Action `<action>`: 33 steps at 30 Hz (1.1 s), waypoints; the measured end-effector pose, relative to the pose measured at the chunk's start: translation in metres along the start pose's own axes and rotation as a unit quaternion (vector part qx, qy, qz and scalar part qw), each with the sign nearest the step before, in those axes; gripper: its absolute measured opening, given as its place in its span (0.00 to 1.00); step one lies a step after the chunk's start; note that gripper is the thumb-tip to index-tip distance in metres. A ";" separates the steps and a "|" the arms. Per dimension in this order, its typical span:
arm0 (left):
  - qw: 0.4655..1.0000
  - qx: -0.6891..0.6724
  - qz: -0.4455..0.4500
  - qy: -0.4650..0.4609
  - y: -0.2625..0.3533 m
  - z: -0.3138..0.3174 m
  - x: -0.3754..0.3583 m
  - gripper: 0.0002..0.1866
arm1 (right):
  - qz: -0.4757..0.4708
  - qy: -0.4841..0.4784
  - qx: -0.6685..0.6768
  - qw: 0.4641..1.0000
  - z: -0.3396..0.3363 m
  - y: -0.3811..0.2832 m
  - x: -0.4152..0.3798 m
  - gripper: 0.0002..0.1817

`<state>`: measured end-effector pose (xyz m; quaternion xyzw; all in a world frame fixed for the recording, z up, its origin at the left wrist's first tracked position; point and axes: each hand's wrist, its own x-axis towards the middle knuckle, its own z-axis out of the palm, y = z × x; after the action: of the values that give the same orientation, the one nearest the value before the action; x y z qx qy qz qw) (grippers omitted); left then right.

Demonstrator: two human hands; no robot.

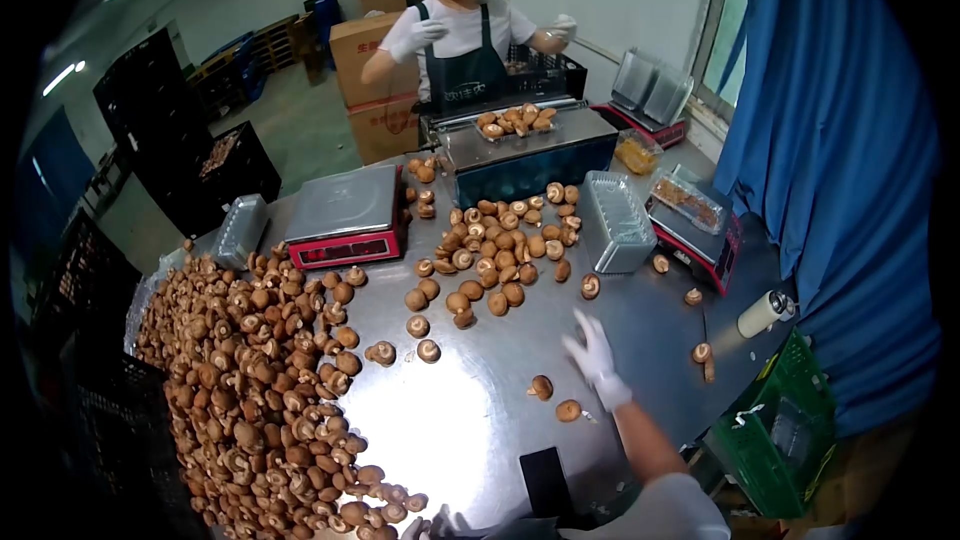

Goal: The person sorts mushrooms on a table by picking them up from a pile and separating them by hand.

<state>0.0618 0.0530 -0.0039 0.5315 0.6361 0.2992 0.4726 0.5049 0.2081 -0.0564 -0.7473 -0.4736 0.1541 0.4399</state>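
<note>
My right hand [597, 358], in a white glove, reaches over the metal table [640, 380] with its fingers stretched out and apart, holding nothing. Two loose mushrooms, a brown-capped mushroom [541, 387] and another mushroom [568, 410], lie just to its left. Beyond its fingertips is a single mushroom [590, 286], near a loose heap of mushrooms [490, 245]. Only a bit of my left hand [418, 530] shows at the bottom edge, beside the large mushroom pile [260, 400]; its fingers are mostly cut off. A black phone [546, 483] lies between my arms.
A red scale [345, 215] stands at the back left, another scale [690, 230] with a filled tray on the right. Stacked clear trays [617, 222] sit between. A co-worker [465, 40] stands behind a wrapping machine [530, 155]. A bottle [762, 314] and green crate [780, 430] are right.
</note>
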 end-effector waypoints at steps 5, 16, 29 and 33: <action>0.999 -0.018 0.032 0.002 0.012 0.006 -0.016 0.16 | -0.066 -0.113 -0.197 0.972 -0.029 -0.028 -0.112 0.43; 0.992 0.004 0.129 0.003 0.008 -0.006 -0.057 0.19 | -0.171 -0.023 0.085 0.981 0.076 -0.110 -0.027 0.34; 0.989 0.011 0.132 -0.069 -0.034 -0.041 -0.070 0.19 | -0.471 -0.394 0.000 0.789 0.226 -0.257 -0.249 0.21; 0.982 0.017 0.177 -0.066 -0.061 -0.057 -0.054 0.19 | -0.508 -0.448 -0.175 0.715 0.240 -0.255 -0.270 0.25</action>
<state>-0.0156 -0.0078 -0.0209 0.6622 0.5044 0.3319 0.4437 0.0681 0.1448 -0.0375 -0.3011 -0.9421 0.1388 0.0499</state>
